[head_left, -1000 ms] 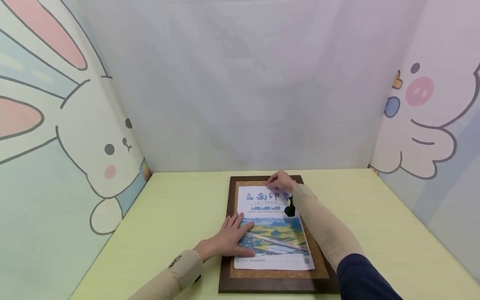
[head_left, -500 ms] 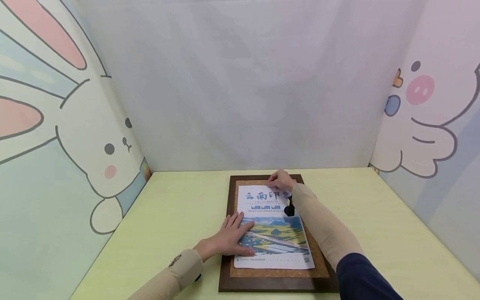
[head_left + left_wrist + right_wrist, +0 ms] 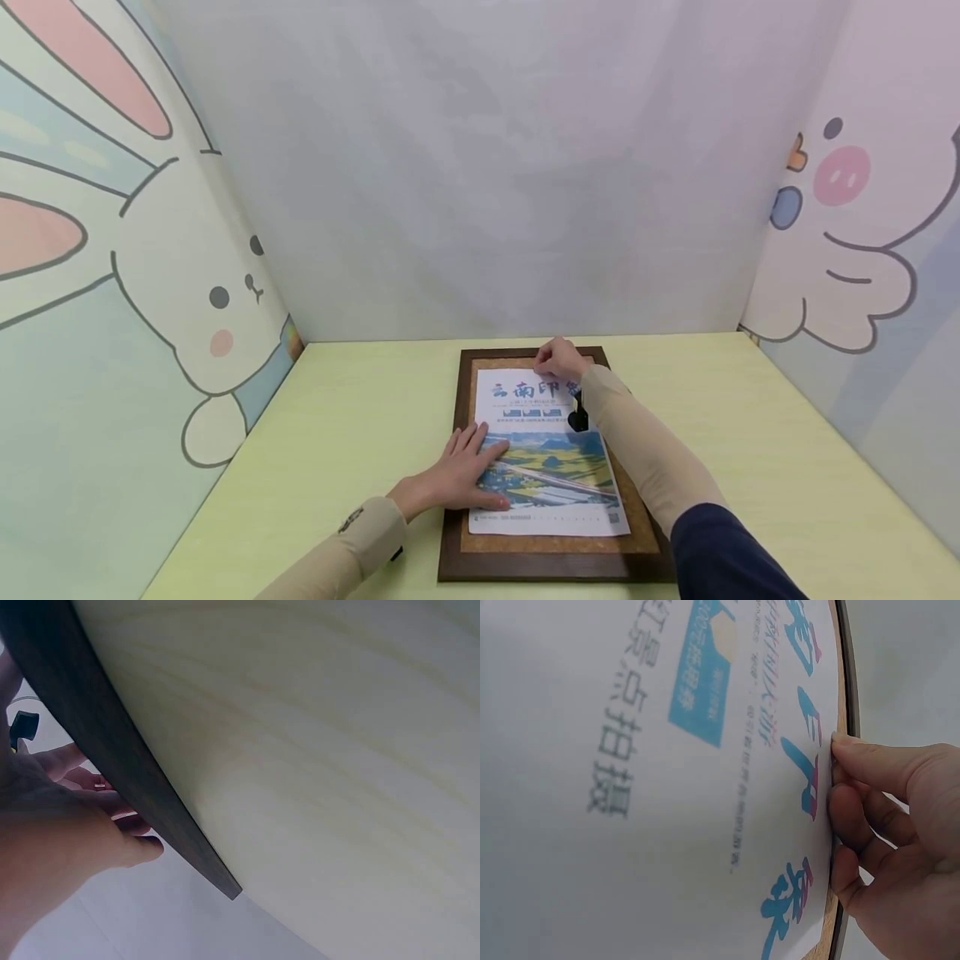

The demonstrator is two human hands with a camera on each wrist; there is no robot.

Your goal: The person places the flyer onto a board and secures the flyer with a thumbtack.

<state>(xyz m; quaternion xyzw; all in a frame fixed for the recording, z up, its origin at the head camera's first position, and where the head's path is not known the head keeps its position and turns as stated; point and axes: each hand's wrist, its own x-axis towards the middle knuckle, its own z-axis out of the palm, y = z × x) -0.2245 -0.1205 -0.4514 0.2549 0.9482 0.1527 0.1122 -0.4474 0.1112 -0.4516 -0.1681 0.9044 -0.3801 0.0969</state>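
Note:
A printed poster (image 3: 551, 521) with blue lettering and a landscape picture lies on a brown-framed cork board (image 3: 555, 568). My left hand (image 3: 465, 475) rests with spread fingers on the poster's left side. In the left wrist view, that hand (image 3: 67, 817) is partly hidden behind the board's dark frame (image 3: 127, 765). At the poster's top edge, my right hand (image 3: 561, 360) has curled fingers. Seen from the right wrist, the thumb and bent fingers of my right hand (image 3: 900, 825) pinch at the poster's (image 3: 667, 847) upper edge. Whether anything small sits between those fingertips is hidden.
The board lies on a pale yellow-green table (image 3: 360, 417). A grey-white curtain (image 3: 480, 183) hangs behind it. Side panels carry a cartoon rabbit (image 3: 202, 275) on the left and a white cartoon animal (image 3: 847, 233) on the right.
Both hands keep their places on the poster. The whole scene shifts very slightly upward in the head view; nothing is let go or newly taken.

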